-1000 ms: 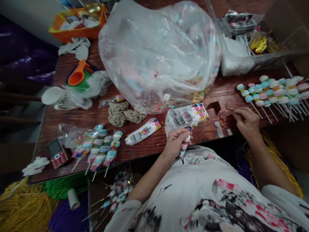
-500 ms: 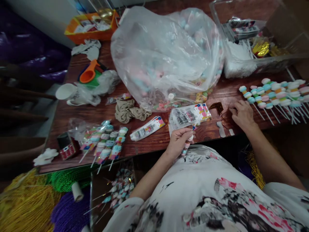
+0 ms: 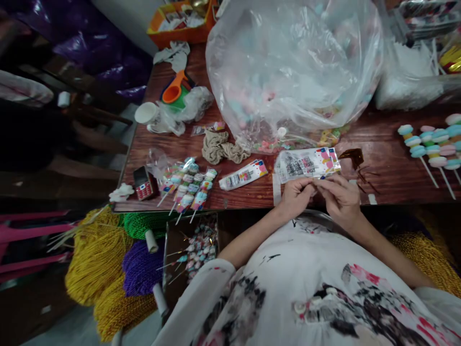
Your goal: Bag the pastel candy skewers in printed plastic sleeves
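Observation:
My left hand [image 3: 298, 196] is closed in a pinch at the table's front edge, close to my body. The marshmallow skewer seen in it half a second ago is now mostly hidden behind the fingers. Against it my right hand [image 3: 340, 198] is also closed, fingertips meeting those of the left; whatever it pinches is too small to make out. Just beyond both hands lie printed clear bags [image 3: 306, 163]. Thin brown-gold twist ties [image 3: 353, 156] are to the right of them. A smaller stack of folded bags [image 3: 244, 174] lies to the left.
Bagged marshmallow skewers [image 3: 186, 188] lie left, beside a phone [image 3: 143, 183]. Unwrapped skewers [image 3: 441, 144] are at the right. A large plastic bag of marshmallows [image 3: 288, 72] fills the back. A crumpled beige cloth [image 3: 221, 146], a white cup [image 3: 146, 113] and an orange scoop [image 3: 174, 91] stand nearby.
My right hand has moved left from beside the twist ties and now meets my left hand. The view has turned left, so the table appears shifted right.

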The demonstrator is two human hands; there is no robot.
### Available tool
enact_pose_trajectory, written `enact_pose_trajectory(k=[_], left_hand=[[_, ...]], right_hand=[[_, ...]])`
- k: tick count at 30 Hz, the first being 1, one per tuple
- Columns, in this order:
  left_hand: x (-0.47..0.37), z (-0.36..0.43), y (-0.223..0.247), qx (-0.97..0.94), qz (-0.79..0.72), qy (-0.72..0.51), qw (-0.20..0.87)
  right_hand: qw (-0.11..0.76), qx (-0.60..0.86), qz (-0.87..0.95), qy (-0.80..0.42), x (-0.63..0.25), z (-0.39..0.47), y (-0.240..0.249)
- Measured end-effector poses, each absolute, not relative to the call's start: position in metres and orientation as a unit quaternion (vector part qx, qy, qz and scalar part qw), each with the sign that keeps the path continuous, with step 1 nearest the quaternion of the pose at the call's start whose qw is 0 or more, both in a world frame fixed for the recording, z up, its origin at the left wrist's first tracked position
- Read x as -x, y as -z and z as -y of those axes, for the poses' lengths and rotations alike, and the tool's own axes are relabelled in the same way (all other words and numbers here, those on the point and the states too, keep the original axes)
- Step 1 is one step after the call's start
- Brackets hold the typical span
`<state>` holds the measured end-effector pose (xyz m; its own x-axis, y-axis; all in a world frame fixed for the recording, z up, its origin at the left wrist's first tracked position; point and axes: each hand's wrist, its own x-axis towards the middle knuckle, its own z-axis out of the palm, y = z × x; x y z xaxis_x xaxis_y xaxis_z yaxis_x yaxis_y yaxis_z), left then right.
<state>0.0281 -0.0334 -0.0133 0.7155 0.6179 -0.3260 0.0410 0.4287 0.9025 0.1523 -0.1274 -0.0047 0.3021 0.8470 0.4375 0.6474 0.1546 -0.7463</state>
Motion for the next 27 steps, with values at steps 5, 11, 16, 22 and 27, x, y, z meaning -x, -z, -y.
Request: enact_pose_trajectory(k=[5, 11, 16, 22, 27], left_hand=[[-0.014, 0.031, 0.01, -0.537, -0.32, -0.17, 0.761], [-0.007, 0.027, 0.02, -0.61, -0.312, -0.2, 0.7], [-0.009, 0.024, 0.02, -0.649, -0.285, -0.244, 0.661], [-0.014, 0.022, 0.009, -0.74, -0.201, -0.276, 0.58], [-0.014, 0.015, -0.003, -0.763, -0.18, -0.182, 0.593]], right_hand=[[0.516, 0.625, 0.568, -0.144, -0.15, 0.115, 0.029], [0.501, 0.634, 0.562, -0.174, -0.15, 0.114, 0.032], [0.599, 0.662, 0.421, -0.16, -0.139, 0.122, 0.032], [0.601, 0.626, 0.297, -0.398, -0.144, 0.126, 0.03], [0.536, 0.555, 0.355, -0.528, -0.174, 0.119, 0.029]])
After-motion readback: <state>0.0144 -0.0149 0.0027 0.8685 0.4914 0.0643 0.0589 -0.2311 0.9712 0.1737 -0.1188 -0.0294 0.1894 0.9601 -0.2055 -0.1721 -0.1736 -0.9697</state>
